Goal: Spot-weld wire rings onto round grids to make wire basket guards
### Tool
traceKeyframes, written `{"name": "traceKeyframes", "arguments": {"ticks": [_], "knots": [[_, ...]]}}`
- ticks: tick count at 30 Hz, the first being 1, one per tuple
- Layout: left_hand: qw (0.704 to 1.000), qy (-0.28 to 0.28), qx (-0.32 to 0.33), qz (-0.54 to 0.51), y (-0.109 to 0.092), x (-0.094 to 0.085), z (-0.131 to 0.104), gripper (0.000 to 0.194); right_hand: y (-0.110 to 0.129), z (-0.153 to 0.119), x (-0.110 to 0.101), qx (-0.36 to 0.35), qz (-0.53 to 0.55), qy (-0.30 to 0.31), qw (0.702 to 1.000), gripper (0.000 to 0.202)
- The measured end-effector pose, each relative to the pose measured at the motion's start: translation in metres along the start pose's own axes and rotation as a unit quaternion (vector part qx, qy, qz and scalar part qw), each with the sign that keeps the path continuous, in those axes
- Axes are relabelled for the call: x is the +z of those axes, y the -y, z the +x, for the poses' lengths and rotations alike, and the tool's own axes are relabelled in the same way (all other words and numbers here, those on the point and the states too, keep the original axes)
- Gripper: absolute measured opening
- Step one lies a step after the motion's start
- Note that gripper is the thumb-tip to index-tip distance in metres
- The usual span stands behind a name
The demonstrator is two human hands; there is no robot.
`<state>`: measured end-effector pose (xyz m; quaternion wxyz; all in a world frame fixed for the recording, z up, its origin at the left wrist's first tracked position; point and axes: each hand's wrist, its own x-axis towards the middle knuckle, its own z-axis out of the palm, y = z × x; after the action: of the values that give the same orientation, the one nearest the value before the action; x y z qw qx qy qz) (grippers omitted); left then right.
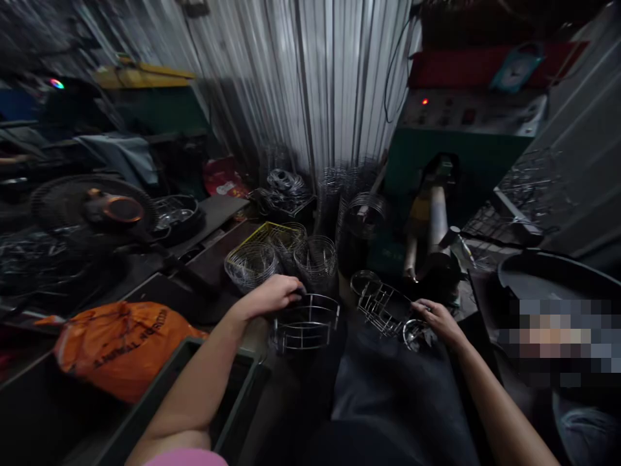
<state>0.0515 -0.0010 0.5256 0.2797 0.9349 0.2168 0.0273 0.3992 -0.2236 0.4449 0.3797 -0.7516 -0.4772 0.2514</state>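
My left hand (276, 294) is closed on the upper edge of a round wire basket frame (309, 323) held over the dark space in front of me. To the right, my right hand (434, 317) grips one end of a second wire frame (381, 305), made of shiny crossed rods with a ring at either end. That frame hangs tilted above the dark cloth (388, 382) on my lap. Just beyond my hands stand stacks of wire rings (315, 255) and a rounded wire basket (252, 262).
A green machine (470, 168) with a red light and thick metal arms rises at the right. An orange bag (121, 346) and a green crate (242, 395) sit at the left, near a fan (111, 210). A large black tub (543, 278) stands far right.
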Motion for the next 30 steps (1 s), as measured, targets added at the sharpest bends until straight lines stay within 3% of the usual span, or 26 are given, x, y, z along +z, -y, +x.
{"name": "traceKeyframes", "arguments": {"ticks": [2,5,10,17,22,30], "knots": [[0.998,-0.018,-0.060,0.015,0.026,-0.001,-0.020,0.021,0.002,-0.003,0.009,0.000,-0.004,0.015,1.000,0.051],[0.990,-0.030,-0.134,0.012,0.060,0.019,-0.040,0.020,0.009,-0.005,0.019,0.002,-0.016,0.026,1.000,0.051],[0.971,-0.038,-0.238,-0.007,0.113,0.081,-0.050,0.020,0.028,-0.003,0.027,0.011,-0.055,0.033,0.998,0.051],[0.944,-0.033,-0.325,-0.034,0.177,0.154,-0.037,0.021,0.030,-0.001,0.030,0.023,-0.074,0.036,0.996,0.052],[0.937,-0.039,-0.347,-0.025,0.189,0.182,-0.028,0.025,0.030,0.001,0.034,0.033,-0.069,0.042,0.996,0.051],[0.905,-0.031,-0.425,-0.006,0.161,0.224,-0.043,0.030,0.037,-0.003,0.038,0.032,-0.069,0.030,0.997,0.048]]}}
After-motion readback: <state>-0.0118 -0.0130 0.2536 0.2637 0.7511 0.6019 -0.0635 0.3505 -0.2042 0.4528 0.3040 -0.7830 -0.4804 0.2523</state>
